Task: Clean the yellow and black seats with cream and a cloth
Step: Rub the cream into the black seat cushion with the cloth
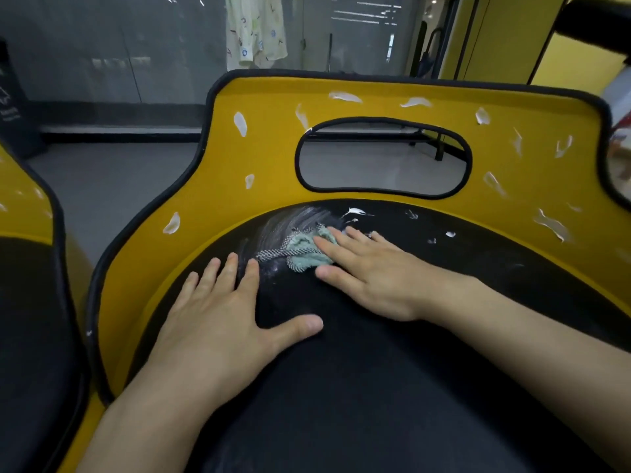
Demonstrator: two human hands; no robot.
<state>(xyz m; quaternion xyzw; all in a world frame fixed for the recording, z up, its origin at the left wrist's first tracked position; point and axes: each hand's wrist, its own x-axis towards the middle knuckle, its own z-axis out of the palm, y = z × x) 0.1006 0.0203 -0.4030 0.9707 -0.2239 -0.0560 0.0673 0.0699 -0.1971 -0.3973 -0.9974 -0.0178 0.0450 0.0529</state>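
A yellow seat back (273, 158) with black piping and an oval cut-out rises behind a black seat cushion (358, 387). White cream dabs (240, 123) dot the yellow back, and several more lie on the cushion's far edge. A smeared white patch of cream (300, 218) shows on the black cushion. My right hand (368, 271) lies flat with its fingers pressing a light green cloth (304, 250) onto the cushion just below that smear. My left hand (222, 312) rests flat on the cushion, fingers spread, holding nothing, a little left of the cloth.
A second yellow and black seat (30, 302) stands close at the left edge. Grey floor (119, 179) lies behind the seats, with a glass wall (102, 56) and a hanging pale shirt (256, 29) beyond. Yellow panels (505, 39) stand at the back right.
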